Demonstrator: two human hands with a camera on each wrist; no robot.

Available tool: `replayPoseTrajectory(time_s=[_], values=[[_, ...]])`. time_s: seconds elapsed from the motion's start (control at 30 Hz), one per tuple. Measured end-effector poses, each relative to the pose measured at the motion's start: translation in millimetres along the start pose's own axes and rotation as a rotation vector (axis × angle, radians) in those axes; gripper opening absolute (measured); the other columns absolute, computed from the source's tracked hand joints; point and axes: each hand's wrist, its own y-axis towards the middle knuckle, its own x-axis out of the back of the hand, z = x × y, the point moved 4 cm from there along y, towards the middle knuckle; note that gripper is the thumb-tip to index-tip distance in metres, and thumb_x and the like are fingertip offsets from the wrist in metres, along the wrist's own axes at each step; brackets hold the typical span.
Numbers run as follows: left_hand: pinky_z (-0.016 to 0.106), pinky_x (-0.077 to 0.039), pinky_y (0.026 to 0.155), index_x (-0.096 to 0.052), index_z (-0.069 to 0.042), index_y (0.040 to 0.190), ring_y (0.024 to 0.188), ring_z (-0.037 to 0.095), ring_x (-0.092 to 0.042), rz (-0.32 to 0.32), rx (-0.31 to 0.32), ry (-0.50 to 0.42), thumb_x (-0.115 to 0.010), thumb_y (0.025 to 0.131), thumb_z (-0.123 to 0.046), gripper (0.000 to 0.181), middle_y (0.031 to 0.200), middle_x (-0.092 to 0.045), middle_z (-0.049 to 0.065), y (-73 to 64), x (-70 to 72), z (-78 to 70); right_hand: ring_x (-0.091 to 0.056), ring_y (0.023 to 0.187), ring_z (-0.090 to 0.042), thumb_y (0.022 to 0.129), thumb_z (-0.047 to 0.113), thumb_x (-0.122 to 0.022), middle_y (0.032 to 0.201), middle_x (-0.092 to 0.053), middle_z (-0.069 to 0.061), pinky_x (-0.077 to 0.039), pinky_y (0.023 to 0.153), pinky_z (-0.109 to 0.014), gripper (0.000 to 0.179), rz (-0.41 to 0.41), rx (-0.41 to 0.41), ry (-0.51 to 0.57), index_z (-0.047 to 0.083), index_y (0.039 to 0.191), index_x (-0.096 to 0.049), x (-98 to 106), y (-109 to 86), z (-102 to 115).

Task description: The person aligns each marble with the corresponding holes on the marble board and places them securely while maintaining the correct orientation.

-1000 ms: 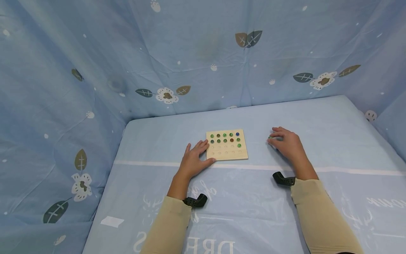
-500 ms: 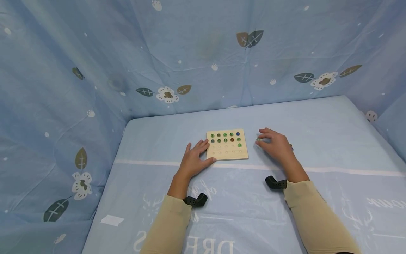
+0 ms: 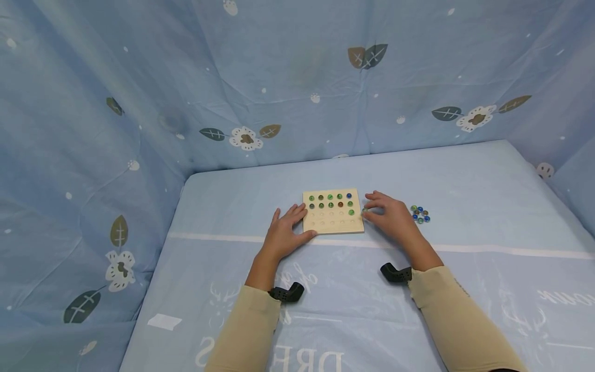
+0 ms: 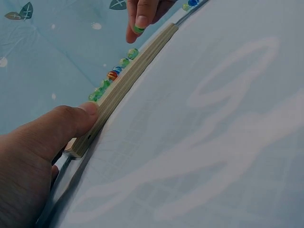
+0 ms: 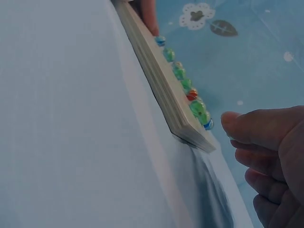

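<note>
From the head view, a wooden board (image 3: 333, 223) lies at the middle of the frame on a pale blue surface (image 3: 232, 206), its two upper rows of hollows filled with glass marbles (image 3: 330, 205) and one green marble (image 3: 351, 212) sitting at the right end of the third row. The left hand (image 3: 285, 235), fingers spread and nearly straight, touches the board's left edge, thumb at the lower left corner. Right of centre, the right hand (image 3: 390, 214) pinches a greenish marble (image 3: 364, 210) just beside the board's right edge; a loose cluster of marbles (image 3: 419, 212) lies further right. In the left wrist view, the left thumb rests on the board's end at lower left, marbles line its upper side, and the pinched marble shows green at the top. In the right wrist view, the board slants from upper left to centre, with thumb and bent fingers at right mostly hiding the marble.
</note>
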Motion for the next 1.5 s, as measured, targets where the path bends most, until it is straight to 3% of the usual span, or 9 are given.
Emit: replayPoseTrajectory(time_s=[0.53, 1.33, 1.5], values=[[0.045, -0.003, 0.119, -0.044, -0.020, 0.141, 0.140, 0.011, -0.029, 0.011, 0.014, 0.002, -0.066, 0.079, -0.057, 0.076, 0.149, -0.036, -0.012, 0.5, 0.4, -1.2, -0.018, 0.144, -0.018, 0.084, 0.035, -0.070, 0.150, -0.036, 0.008, -0.025, 0.113, -0.051, 0.028, 0.150, 0.012, 0.153, 0.015, 0.103, -0.072, -15.0, -7.6, 5.9], [0.044, -0.002, 0.119, -0.043, -0.021, 0.142, 0.141, 0.009, -0.027, 0.013, 0.005, -0.012, -0.065, 0.080, -0.056, 0.075, 0.149, -0.034, -0.014, -0.5, 0.2, 0.0, -0.008, 0.146, -0.028, 0.085, 0.034, -0.069, 0.151, -0.035, -0.006, -0.018, 0.112, -0.061, 0.026, 0.167, 0.102, 0.065, 0.015, 0.102, -0.074, -21.3, -8.3, 4.6], [0.045, -0.002, 0.119, -0.044, -0.021, 0.142, 0.140, 0.011, -0.028, 0.011, 0.001, -0.010, -0.065, 0.080, -0.057, 0.075, 0.149, -0.034, -0.013, -0.6, 0.4, -0.2, -0.008, 0.146, -0.026, 0.084, 0.036, -0.069, 0.152, -0.034, -0.005, -0.021, 0.111, -0.061, 0.028, 0.174, 0.098, 0.075, 0.015, 0.103, -0.074, -21.7, -8.3, 4.1]])
